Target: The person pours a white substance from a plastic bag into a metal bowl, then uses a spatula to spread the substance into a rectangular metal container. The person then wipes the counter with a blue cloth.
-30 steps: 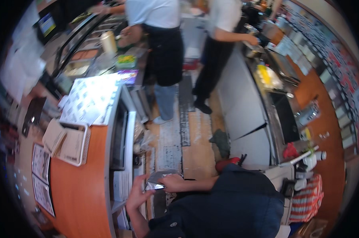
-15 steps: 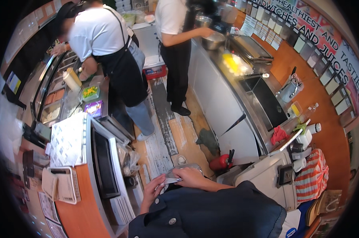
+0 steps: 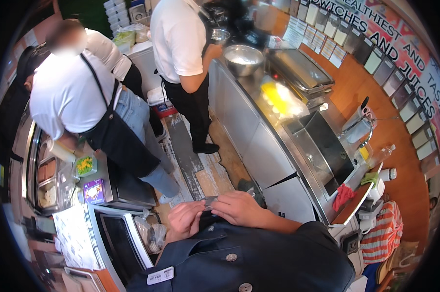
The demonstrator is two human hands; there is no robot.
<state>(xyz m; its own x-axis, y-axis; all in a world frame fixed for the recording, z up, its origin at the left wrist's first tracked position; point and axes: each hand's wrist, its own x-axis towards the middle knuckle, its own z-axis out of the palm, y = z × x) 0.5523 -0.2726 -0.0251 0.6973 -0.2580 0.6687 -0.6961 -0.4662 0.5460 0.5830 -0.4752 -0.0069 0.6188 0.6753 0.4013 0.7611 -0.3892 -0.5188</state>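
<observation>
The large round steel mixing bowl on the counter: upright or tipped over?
Upright. The large round steel mixing bowl sits on the steel counter with its open rim facing up and its pale inside showing.

Ahead of your right hand, bare floor lies open; steel counter blocks right, aproned co-worker crowds left.

Bright, even indoor light; strong glare on the steel counter and metal bowl. Heavy fisheye bend, black vignette round the rim. Hands slightly soft, edges smeared; one co-worker's face blurred. Shadows soft under the counter
</observation>
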